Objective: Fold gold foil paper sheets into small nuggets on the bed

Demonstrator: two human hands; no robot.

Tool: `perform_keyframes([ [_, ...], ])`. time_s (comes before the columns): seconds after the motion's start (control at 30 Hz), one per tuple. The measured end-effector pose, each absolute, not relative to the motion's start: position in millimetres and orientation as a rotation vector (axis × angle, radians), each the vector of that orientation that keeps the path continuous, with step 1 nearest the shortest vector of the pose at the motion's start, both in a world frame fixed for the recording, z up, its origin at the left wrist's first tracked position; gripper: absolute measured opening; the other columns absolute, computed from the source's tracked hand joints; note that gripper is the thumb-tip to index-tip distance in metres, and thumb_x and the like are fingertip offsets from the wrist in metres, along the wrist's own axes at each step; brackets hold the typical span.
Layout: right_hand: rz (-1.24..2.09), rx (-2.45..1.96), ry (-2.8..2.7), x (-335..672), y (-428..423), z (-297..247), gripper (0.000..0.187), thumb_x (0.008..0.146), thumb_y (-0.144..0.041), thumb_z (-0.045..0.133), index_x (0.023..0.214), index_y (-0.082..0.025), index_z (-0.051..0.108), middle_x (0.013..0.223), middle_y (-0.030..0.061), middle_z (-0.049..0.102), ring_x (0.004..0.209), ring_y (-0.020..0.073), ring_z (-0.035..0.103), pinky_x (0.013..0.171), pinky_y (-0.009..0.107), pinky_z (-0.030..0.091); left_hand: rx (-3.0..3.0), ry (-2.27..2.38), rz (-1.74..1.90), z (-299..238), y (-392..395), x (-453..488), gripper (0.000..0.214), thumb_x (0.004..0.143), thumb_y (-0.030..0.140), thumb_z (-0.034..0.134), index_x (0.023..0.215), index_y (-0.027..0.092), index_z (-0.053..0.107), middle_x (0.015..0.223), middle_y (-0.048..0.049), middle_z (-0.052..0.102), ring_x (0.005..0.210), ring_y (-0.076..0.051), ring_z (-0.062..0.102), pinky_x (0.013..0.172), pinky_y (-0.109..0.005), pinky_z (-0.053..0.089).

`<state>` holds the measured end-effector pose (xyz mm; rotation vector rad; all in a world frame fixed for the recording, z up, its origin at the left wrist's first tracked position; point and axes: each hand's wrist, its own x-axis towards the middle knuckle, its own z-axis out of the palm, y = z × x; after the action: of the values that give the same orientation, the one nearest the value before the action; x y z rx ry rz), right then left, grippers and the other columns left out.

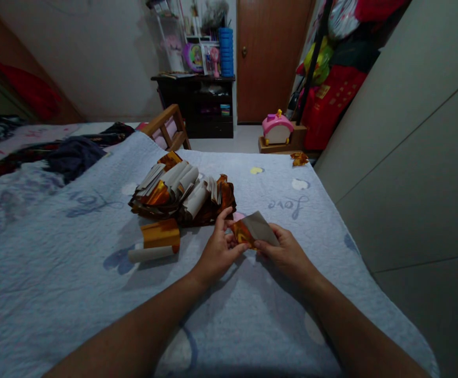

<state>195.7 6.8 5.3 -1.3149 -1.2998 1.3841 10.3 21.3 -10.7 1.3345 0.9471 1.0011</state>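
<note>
Between my two hands is a sheet of foil paper [259,228], shiny gold on one face and dull grey on the other. My left hand [223,244] pinches its gold left edge between thumb and fingers. On the right side, my right hand [286,249] grips the grey part, thumb on top. A large pile of similar foil papers [185,190], many curled or folded, lies just beyond my left hand. Nearer to me, left of that hand, rests a single gold sheet [161,234] with a rolled grey edge.
Everything lies on a bed with a light blue patterned cover [95,294]. A crumpled gold foil piece [299,158] sits at its far right corner. Dark clothes [75,157] lie at the left. A pale cabinet [417,157] borders the right side.
</note>
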Motion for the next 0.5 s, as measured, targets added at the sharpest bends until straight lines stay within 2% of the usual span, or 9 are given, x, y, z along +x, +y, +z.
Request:
perform_keyframes([
  [0.1, 1.474, -1.280, -1.212, 194, 6, 6, 0.037, 0.072, -0.031, 0.072, 0.105, -0.017, 0.063, 0.075, 0.0004, 0.065, 0.057, 0.0128, 0.055, 0.054, 0.026, 0.046, 1.190, 0.897, 1.004, -7, 23, 12, 0.085, 0.078, 0.031, 0.075, 0.145, 0.028, 0.023, 0.126, -0.0096, 0.061, 0.106, -0.020, 0.069, 0.094, -0.036, 0.054],
  [0.27, 1.638, -1.166, -1.197, 202, 8, 17, 0.055, 0.065, -0.034, 0.082, 0.114, -0.018, 0.060, 0.098, 0.0077, 0.071, 0.073, 0.0172, 0.066, 0.064, 0.029, 0.053, 1.166, 0.921, 0.993, 0, 23, 11, 0.062, 0.084, 0.031, 0.066, 0.136, 0.024, 0.033, 0.113, -0.0067, 0.069, 0.106, -0.020, 0.069, 0.093, -0.035, 0.054],
  [0.37, 1.624, -1.144, -1.156, 210, 9, 21, 0.052, 0.071, -0.043, 0.080, 0.113, -0.018, 0.060, 0.099, 0.0086, 0.072, 0.079, 0.0194, 0.068, 0.069, 0.031, 0.054, 1.224, 0.886, 0.953, 1, 20, 9, 0.055, 0.088, 0.028, 0.060, 0.137, 0.024, 0.033, 0.109, -0.0055, 0.070, 0.101, -0.019, 0.069, 0.089, -0.034, 0.054],
  [0.5, 1.534, -1.204, -1.111, 217, 11, 20, 0.048, 0.074, -0.047, 0.077, 0.111, -0.021, 0.061, 0.094, 0.0062, 0.072, 0.079, 0.0202, 0.069, 0.071, 0.032, 0.053, 1.437, 0.881, 0.808, -1, 16, 7, 0.057, 0.096, 0.026, 0.049, 0.146, 0.025, 0.021, 0.104, -0.0045, 0.070, 0.092, -0.018, 0.068, 0.086, -0.035, 0.052],
])
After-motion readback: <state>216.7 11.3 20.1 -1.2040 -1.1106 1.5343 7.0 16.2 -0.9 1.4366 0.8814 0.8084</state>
